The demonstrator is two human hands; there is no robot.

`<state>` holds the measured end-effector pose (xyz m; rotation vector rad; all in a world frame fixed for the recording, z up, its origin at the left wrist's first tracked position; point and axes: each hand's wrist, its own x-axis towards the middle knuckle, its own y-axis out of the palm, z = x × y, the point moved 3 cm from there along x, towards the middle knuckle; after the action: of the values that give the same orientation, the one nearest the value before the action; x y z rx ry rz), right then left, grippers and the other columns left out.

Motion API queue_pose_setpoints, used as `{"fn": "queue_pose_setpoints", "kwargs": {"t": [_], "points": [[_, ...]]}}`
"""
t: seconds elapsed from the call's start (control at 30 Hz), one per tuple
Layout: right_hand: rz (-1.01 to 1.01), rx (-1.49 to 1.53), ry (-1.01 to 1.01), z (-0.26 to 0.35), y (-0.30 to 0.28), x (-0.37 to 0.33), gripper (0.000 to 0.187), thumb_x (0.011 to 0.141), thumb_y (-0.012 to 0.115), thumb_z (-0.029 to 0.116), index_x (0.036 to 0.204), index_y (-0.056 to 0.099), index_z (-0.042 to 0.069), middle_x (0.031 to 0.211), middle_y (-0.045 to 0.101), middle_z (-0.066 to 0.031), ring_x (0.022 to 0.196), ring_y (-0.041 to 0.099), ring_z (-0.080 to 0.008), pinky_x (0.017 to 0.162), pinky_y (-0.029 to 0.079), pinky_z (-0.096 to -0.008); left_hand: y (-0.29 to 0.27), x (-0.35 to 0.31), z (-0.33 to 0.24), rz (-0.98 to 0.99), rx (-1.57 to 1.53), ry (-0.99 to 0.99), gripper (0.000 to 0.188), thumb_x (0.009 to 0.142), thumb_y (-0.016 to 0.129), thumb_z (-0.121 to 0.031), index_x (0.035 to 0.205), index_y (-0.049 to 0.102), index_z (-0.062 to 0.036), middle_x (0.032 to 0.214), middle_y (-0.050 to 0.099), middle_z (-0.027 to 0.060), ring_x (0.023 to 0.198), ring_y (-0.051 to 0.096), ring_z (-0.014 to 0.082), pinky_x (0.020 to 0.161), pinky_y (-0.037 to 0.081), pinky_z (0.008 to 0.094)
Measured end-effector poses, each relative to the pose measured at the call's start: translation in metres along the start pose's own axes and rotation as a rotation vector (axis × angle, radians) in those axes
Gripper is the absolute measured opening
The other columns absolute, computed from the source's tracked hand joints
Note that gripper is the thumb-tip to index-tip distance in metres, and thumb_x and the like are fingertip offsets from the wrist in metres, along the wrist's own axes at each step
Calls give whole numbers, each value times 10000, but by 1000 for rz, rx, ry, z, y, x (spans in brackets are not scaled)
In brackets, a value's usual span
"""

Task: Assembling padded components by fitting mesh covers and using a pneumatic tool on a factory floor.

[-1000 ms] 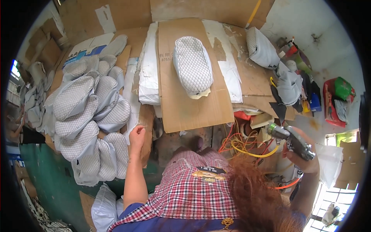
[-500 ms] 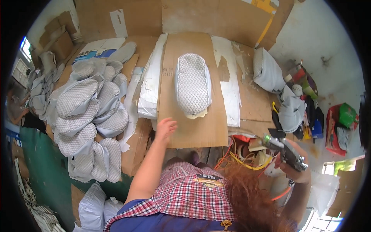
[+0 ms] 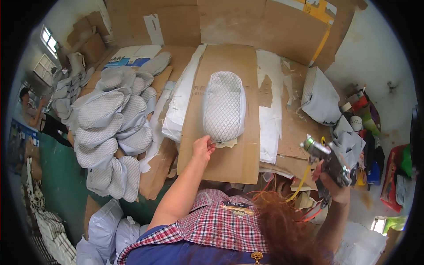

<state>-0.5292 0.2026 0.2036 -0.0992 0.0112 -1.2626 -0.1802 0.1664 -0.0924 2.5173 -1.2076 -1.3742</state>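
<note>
A long, rounded quilted pad [image 3: 224, 108], pale grey with a diamond pattern, lies lengthwise on a brown cardboard sheet [image 3: 240, 165]. At its near left edge is my left hand [image 3: 203, 149], its fingers bent and closed at the pad's rim. A pale, thin flap [image 3: 228, 143] sticks out from under the pad's near end. Off to the right, in the air away from the pad, my right hand [image 3: 334, 185] grips a black and silver pistol-shaped tool [image 3: 329, 160] with a greenish nozzle end pointing left. The tool is slightly blurred.
Similar quilted pads [image 3: 104, 117] are heaped at the left. A larger pale piece [image 3: 319, 98] leans by the right wall, near cluttered tools and bags [image 3: 358, 126]. Yellow and orange hoses [image 3: 301, 183] hang below the cardboard's right side. Another person [image 3: 33, 108] is at far left.
My left hand has moved forward and right to the pad's near edge, and its fingers have closed there. The tool stays in my right hand. The whole view has shifted slightly.
</note>
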Motion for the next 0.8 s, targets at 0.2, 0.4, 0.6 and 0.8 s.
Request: {"fn": "queue_pose_setpoints", "kwargs": {"t": [0.2, 0.4, 0.6, 0.8], "points": [[-72, -488, -190, -97, -20, 72, 497, 761, 552, 3, 1236, 416, 52, 963, 553, -61, 805, 502, -107, 713, 415, -231, -2, 11, -19, -146, 290, 178, 159, 708, 606, -163, 817, 570, -54, 713, 552, 52, 554, 535, 180, 454, 421, 274], [-191, -776, -181, -242, -5, 124, 603, 687, 581, 24, 1248, 362, 40, 1086, 527, -227, 942, 526, -379, 797, 440, -390, 19, 8, -47, -152, 464, 62, 145, 680, 611, -151, 788, 571, -63, 698, 560, 43, 599, 546, 170, 484, 434, 284], [235, -492, 45, -303, 71, 134, 457, 760, 568, 94, 1187, 427, 12, 982, 572, -154, 795, 574, -264, 704, 474, -327, 56, -25, -61, -219, 516, 136, 108, 671, 588, -114, 741, 553, -39, 664, 558, 57, 578, 554, 180, 466, 449, 258], [308, 1091, 552, -281, 174, 115, 239, 841, 525, 105, 1073, 503, 53, 933, 597, -105, 712, 605, -202, 624, 506, -327, 73, -31, -78, -197, 377, 78, 185, 667, 565, -78, 833, 532, -3, 742, 557, 96, 618, 563, 206, 484, 474, 279]]}}
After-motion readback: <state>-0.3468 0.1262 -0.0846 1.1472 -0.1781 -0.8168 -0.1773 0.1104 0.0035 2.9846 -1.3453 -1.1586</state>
